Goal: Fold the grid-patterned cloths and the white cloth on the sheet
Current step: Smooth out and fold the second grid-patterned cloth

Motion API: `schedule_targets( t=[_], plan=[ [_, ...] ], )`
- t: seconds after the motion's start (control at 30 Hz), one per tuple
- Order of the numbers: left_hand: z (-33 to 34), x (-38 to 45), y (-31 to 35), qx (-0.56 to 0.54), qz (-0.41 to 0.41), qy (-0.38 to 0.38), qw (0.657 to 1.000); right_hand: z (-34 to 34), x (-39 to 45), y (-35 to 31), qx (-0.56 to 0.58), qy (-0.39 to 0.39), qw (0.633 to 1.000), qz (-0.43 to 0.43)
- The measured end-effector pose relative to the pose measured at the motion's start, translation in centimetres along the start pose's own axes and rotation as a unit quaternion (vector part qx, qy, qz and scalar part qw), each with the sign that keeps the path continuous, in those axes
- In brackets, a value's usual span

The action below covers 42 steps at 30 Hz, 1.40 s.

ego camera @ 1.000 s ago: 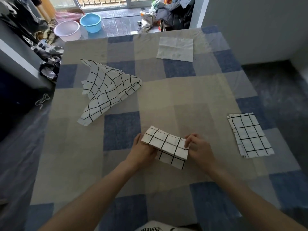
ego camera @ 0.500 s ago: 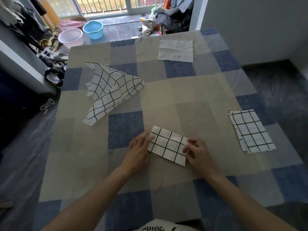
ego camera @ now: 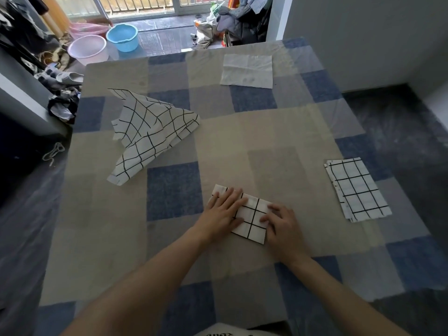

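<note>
Fingers of left hand (ego camera: 224, 209) and right hand (ego camera: 282, 223) flat, pressing small folded grid-patterned cloth (ego camera: 252, 220); crumpled grid cloth (ego camera: 148, 134) at 10 o'clock, flat white cloth (ego camera: 247, 70) at 12, folded grid cloth (ego camera: 356, 189) at 3.

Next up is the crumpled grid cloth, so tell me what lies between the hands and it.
Nothing visible does. Both hands, left hand and right hand, press the small folded grid-patterned cloth; only bare blue-and-beige checked sheet lies between them and the crumpled white grid-patterned cloth to the far left.
</note>
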<state>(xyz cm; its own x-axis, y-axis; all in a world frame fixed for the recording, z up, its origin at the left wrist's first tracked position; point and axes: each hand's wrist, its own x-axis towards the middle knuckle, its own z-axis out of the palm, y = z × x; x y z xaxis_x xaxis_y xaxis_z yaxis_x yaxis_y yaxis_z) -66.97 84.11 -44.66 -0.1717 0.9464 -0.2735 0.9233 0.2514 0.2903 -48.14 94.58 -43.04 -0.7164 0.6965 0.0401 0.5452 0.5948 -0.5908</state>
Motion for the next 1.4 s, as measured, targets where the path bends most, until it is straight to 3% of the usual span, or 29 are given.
schedule_targets(
  t=[0.13,0.27,0.47,0.8,1.07,1.23,1.33,1.4],
  plan=[
    [0.2,0.1,-0.3,0.018,0.004,-0.011,1.0,0.6,1.1,-2.9,0.0,0.043,0.998,-0.036],
    [0.4,0.0,-0.4,0.037,0.012,-0.031,0.999,3.0,2.5,-5.9,-0.021,0.007,0.997,-0.068],
    [0.9,-0.1,-0.9,0.035,0.03,-0.011,0.999,6.4,2.1,-5.6,-0.066,-0.062,0.996,-0.028],
    [1.2,-1.7,-2.4,0.013,-0.001,0.073,0.997,5.2,0.7,-2.0,-0.169,-0.053,0.982,0.058],
    [-0.1,-2.4,-3.7,0.001,-0.051,-0.004,0.999,2.7,0.7,-1.2,-0.202,-0.091,0.972,0.079],
    [-1.4,-2.1,-2.9,0.012,-0.077,-0.049,0.996,0.0,4.8,-4.3,-0.171,-0.133,0.964,0.153],
    [-1.6,-3.2,-1.8,-0.036,-0.113,0.01,0.993,-0.7,6.4,-5.2,-0.132,-0.15,0.963,0.182],
    [-0.4,-4.9,-1.4,-0.119,-0.167,0.081,0.975,-1.1,6.5,-5.6,-0.04,-0.156,0.966,0.202]
  ],
)
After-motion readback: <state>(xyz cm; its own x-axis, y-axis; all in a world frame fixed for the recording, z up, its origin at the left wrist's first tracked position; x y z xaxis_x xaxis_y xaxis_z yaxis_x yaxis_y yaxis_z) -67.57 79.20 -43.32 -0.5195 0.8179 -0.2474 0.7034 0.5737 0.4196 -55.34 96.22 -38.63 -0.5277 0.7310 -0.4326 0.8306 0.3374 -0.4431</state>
